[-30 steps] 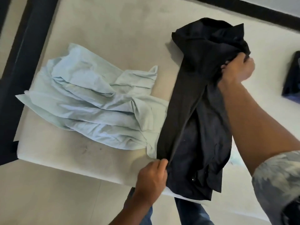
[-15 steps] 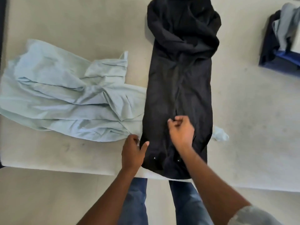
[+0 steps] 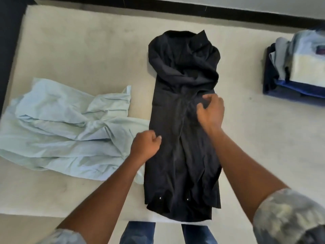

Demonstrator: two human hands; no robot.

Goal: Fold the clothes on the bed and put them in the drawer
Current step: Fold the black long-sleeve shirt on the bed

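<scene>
Bed (image 3: pixel 88 50): broad mattress under a plain beige cover, faintly mottled, filling most of the view.
Dark band (image 3: pixel 228 13): black, along the bed's far edge.
Wall (image 3: pixel 281 3): pale grey strip beyond the band, top right.
Dark strip (image 3: pixel 8 50): beside the bed's left edge.
Floor (image 3: pixel 26 229): pale beige, near side.
Light: soft, even; shadows faint.

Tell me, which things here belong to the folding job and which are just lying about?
Job: long black cloth garment, being folded; crumpled pale blue cloth garment, waiting; stack of folded clothes, done.
Lying about: cream mattress; dark bed frame.
</scene>
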